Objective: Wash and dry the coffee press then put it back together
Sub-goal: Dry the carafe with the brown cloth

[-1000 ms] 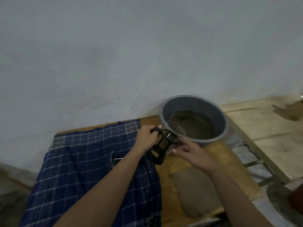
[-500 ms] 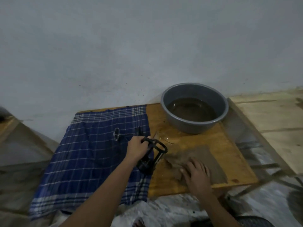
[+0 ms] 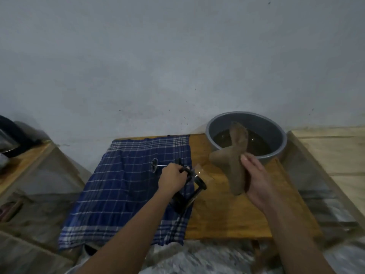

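Observation:
My left hand (image 3: 172, 179) grips the black handle of the coffee press carafe (image 3: 194, 186), a clear glass beaker in a black frame, tilted over the edge of the blue checked cloth (image 3: 126, 186). My right hand (image 3: 254, 178) holds a brown rag (image 3: 235, 161) lifted off the wooden table (image 3: 227, 218), its ends sticking up in front of the basin. The plunger with its round mesh filter (image 3: 155, 165) lies on the blue cloth just beyond my left hand.
A grey basin (image 3: 276, 133) of dark water stands at the table's back right corner against the wall. A pale wooden board (image 3: 331, 155) lies to the right. Another wooden surface (image 3: 21, 161) with dark items is at far left.
My right hand has picked the brown rag up off the table and raised it. Earlier the carafe was held at the basin's rim; it now hangs lower, over the cloth's edge.

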`<move>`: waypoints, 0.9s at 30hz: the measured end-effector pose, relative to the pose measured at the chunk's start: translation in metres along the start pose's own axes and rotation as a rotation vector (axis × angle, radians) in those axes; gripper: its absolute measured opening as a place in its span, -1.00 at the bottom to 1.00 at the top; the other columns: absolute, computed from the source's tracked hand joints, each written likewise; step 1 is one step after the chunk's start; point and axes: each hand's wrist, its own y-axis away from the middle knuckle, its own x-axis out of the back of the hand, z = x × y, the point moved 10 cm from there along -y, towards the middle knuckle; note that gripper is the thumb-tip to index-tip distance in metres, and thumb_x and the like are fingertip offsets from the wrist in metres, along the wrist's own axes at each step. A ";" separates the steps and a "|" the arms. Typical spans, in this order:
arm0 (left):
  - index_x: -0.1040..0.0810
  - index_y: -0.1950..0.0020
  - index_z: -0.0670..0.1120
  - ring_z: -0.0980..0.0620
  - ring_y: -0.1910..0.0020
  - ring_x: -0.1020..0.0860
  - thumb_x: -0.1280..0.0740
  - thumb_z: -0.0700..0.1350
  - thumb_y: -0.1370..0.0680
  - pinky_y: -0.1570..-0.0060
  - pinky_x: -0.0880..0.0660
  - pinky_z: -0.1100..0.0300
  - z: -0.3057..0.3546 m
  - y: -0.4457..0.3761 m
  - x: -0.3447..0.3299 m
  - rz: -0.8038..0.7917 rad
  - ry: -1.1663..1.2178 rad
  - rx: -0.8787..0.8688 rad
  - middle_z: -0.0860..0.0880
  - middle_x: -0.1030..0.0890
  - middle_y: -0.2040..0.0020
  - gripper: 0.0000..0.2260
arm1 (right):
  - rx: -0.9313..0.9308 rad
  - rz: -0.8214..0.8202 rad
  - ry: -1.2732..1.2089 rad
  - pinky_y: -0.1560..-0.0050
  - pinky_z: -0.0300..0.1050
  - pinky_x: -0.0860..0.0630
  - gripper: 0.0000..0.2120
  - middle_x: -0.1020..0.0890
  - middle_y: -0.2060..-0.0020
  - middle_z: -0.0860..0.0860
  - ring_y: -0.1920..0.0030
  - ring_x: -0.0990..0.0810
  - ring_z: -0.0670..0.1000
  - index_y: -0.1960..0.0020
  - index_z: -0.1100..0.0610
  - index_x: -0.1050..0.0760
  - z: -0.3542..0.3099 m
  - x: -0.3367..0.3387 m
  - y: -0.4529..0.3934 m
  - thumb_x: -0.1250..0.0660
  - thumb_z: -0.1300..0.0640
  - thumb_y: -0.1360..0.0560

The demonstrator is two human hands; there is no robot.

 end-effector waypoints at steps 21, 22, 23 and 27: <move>-0.31 0.30 -0.11 -0.10 0.20 -0.53 -0.26 -0.15 -0.55 0.22 -0.42 0.09 0.152 0.010 -0.009 -0.159 -0.865 -0.481 -0.02 -0.42 0.31 -0.76 | 0.090 -0.249 0.474 0.06 -0.18 -0.61 -0.90 -0.70 0.12 -0.12 0.04 -0.66 -0.11 0.00 -0.02 -0.59 0.039 -0.054 0.010 -0.39 0.04 -0.48; -0.37 0.24 -0.13 -0.08 0.20 -0.53 -0.26 -0.15 -0.55 0.21 -0.44 0.10 0.156 0.012 -0.013 -0.146 -0.872 -0.504 -0.04 -0.49 0.25 -0.82 | 0.038 -0.130 0.340 0.00 -0.15 -0.60 -0.83 -0.67 0.06 -0.10 0.00 -0.63 -0.08 -0.05 -0.01 -0.56 0.039 -0.046 0.006 -0.37 -0.02 -0.48; -0.45 0.16 -0.15 -0.06 0.20 -0.53 -0.25 -0.15 -0.55 0.21 -0.45 0.10 0.159 0.012 -0.015 -0.127 -0.846 -0.517 -0.07 -0.55 0.17 -0.88 | -0.016 0.011 0.170 -0.05 -0.09 -0.57 -0.75 -0.64 0.02 -0.07 -0.03 -0.60 -0.05 -0.10 0.00 -0.53 0.040 -0.036 0.003 -0.35 -0.07 -0.48; -0.50 0.17 -0.19 0.01 0.30 -0.48 -0.25 -0.14 -0.58 0.29 -0.44 0.14 0.151 0.000 -0.013 -0.138 -0.662 -0.418 -0.07 -0.52 0.25 -0.83 | 0.114 0.214 0.086 0.18 -0.17 -0.53 -0.76 -0.65 0.09 0.02 0.05 -0.60 -0.03 -0.05 0.12 -0.57 0.006 -0.023 0.006 -0.38 -0.01 -0.48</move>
